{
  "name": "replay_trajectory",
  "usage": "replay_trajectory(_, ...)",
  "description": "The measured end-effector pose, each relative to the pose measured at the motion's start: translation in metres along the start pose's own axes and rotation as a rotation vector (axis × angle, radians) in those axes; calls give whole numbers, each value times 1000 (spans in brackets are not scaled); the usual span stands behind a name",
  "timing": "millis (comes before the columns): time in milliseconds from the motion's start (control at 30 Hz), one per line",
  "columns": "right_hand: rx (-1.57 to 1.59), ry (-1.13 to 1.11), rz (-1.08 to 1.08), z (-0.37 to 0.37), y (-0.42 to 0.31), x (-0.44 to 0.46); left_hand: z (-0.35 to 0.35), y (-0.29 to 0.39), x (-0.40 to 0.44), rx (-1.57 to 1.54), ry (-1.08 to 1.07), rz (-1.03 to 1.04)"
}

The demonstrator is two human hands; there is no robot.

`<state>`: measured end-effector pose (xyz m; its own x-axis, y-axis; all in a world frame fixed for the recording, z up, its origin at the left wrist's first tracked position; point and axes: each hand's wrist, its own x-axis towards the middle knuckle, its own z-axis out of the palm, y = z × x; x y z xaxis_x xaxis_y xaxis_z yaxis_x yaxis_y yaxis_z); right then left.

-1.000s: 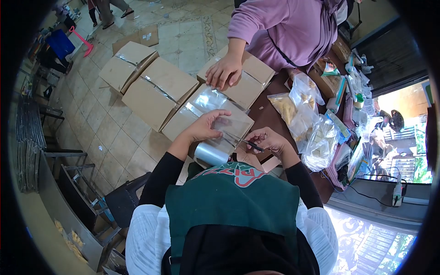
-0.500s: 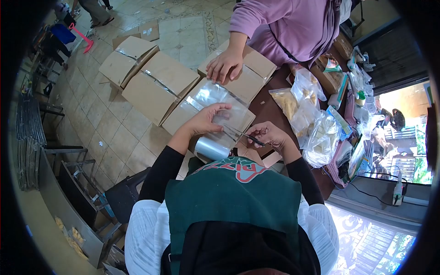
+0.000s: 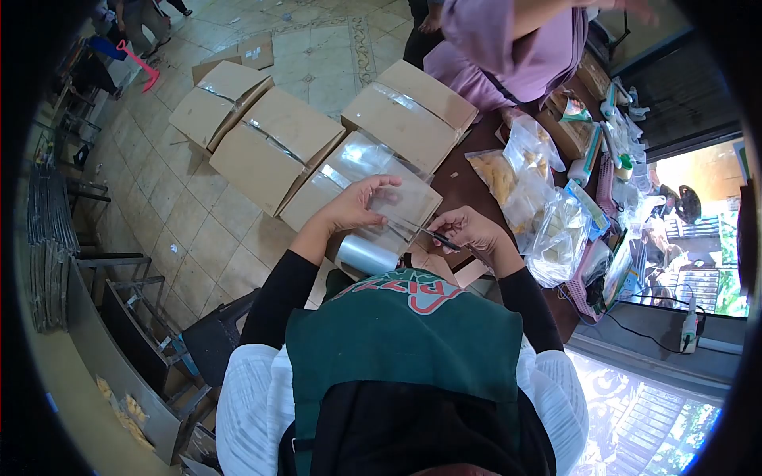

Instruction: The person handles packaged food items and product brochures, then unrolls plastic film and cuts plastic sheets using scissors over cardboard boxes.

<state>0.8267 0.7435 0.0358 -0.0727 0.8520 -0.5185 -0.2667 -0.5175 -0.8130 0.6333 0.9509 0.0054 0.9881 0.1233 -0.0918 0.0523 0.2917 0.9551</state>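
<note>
My left hand [image 3: 357, 208] grips the edge of a clear plastic film [image 3: 397, 202] between thumb and fingers, over the near taped cardboard box [image 3: 316, 200]. In my right hand [image 3: 468, 232] are scissors with a dark handle [image 3: 447, 240], their thin blades pointing left at the film. A roll of clear film or tape [image 3: 367, 255] lies just below my left hand, close to my green apron. Where exactly the blades meet the film is hard to make out.
More closed boxes stand on the left [image 3: 274, 143] and beyond [image 3: 409, 115]. Bags of yellowish food [image 3: 496, 174] and clear packets [image 3: 558, 242] lie on the brown table at the right. A person in a pink top [image 3: 508, 55] stands across, arm raised.
The other person's hand has left the far box and swung up to the right. My left hand has risen slightly; my right hand and the scissors have shifted slightly right.
</note>
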Motion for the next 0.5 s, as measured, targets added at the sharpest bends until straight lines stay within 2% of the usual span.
replay_trajectory(500,35,-49,-29,4,-3,15,2,2,0,-2,-14,-24)
